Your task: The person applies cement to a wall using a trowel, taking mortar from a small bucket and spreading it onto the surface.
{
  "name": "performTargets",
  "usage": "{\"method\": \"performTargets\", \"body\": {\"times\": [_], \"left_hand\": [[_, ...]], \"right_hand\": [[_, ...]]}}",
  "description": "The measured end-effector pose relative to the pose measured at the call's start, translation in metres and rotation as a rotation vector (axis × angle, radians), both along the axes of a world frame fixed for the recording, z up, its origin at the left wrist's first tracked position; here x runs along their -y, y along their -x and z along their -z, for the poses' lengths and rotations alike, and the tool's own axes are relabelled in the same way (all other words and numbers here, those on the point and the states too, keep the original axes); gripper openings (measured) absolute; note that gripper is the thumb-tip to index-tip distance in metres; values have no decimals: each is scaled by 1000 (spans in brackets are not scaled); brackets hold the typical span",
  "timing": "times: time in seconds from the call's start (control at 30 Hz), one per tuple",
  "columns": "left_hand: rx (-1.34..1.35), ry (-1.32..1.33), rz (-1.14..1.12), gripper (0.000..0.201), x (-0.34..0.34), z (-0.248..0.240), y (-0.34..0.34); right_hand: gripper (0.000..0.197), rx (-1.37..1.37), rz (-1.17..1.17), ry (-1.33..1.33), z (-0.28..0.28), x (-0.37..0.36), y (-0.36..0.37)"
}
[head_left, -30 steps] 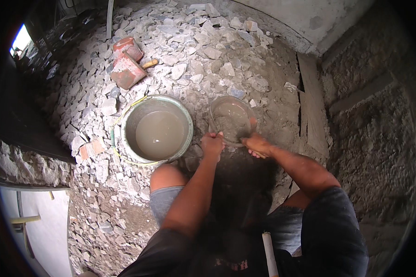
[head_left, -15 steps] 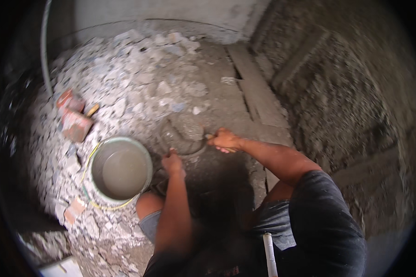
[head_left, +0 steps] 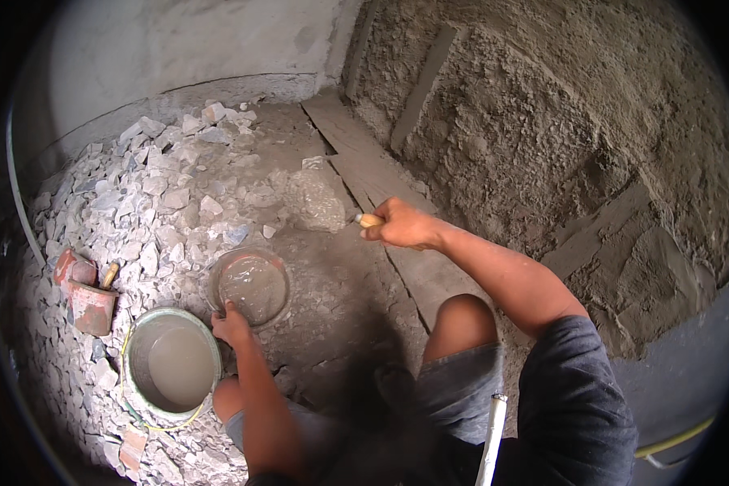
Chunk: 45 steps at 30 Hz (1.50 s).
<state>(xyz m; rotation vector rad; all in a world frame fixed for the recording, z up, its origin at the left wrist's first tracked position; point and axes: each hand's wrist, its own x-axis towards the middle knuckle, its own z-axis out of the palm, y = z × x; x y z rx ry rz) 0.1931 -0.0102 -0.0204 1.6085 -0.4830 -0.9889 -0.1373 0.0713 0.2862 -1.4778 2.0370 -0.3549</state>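
My right hand [head_left: 402,223] is closed round the wooden handle of a trowel [head_left: 320,198], whose blade is coated in grey mortar and points left, above the ground. My left hand [head_left: 233,326] grips the near left rim of a shallow round bowl [head_left: 283,312], thumb over the edge. Wet grey mortar [head_left: 255,285] lies inside that bowl, which rests on the dirt and rubble. Beside my left hand stands a round bucket [head_left: 215,344] with a pale green rim and a yellow handle, part filled with cloudy grey liquid [head_left: 180,368].
Broken stone rubble [head_left: 150,194] covers the ground at left. Reddish, mortar-stained containers [head_left: 91,308] lie there with a wooden handle [head_left: 110,275] beside them. A plank [head_left: 364,174] runs along the foot of a rough mortared wall [head_left: 526,138]. A pale hose [head_left: 20,194] hangs far left.
The view has swung right, so the bucket and rubble sit further left. My right hand has moved the trowel up and right, away from the bowl; my left hand stays on the bowl.
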Motion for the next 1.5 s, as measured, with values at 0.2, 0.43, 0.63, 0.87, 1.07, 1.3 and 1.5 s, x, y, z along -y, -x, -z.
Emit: {"method": "performTargets", "body": {"times": [0.2,0.43,0.63,0.87,1.07,1.3,1.5], "left_hand": [[-4,116,66,68,7,-15,-8],[-12,196,86,65,2,-50,-31],[67,233,121,58,0,-54,-52],[77,181,293,64,6,-78,-41],[179,251,467,63,-32,-84,-60],[372,174,446,51,-65,-90,-116],[668,25,566,60,-70,-94,-94]], "right_hand": [[31,54,0,7,1,-54,82],[22,764,419,11,48,-109,271],[10,377,795,553,-69,-208,349],[21,-146,662,275,-70,-250,256],[38,-410,500,-1,78,-200,285],[37,-193,204,180,142,-88,195],[36,-546,-260,84,102,29,32]]}}
